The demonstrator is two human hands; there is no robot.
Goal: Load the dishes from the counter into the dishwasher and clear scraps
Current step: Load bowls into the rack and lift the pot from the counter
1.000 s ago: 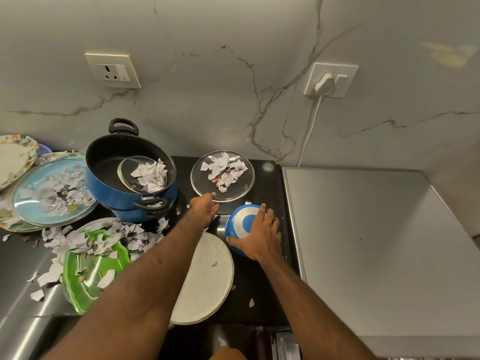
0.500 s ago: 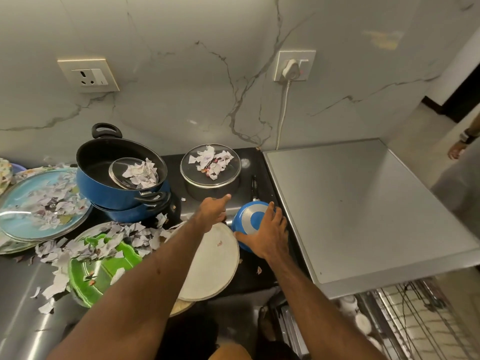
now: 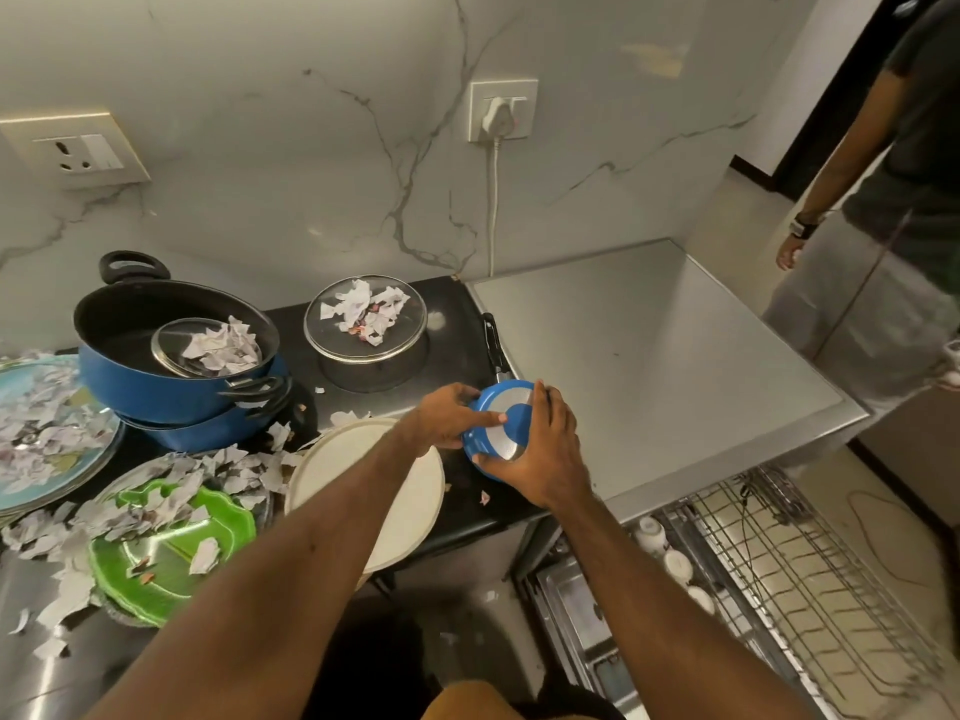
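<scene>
The small blue pan point(image 3: 501, 423) is held upside down at frame centre, so only its blue-and-silver base is seen and the inside is hidden. It's gripped from the right by the right hand point(image 3: 545, 457), fingers wrapped over the rim, and clasped on the left by the left hand point(image 3: 447, 418), thumb laid across the base. Whether it's touching the black counter point(image 3: 457, 324) can't be told. Its black handle point(image 3: 492, 340) is partly covered. The white plate point(image 3: 374, 491) is half hidden under the left forearm. The dishwasher rack point(image 3: 779, 589), lower right, is cut off.
</scene>
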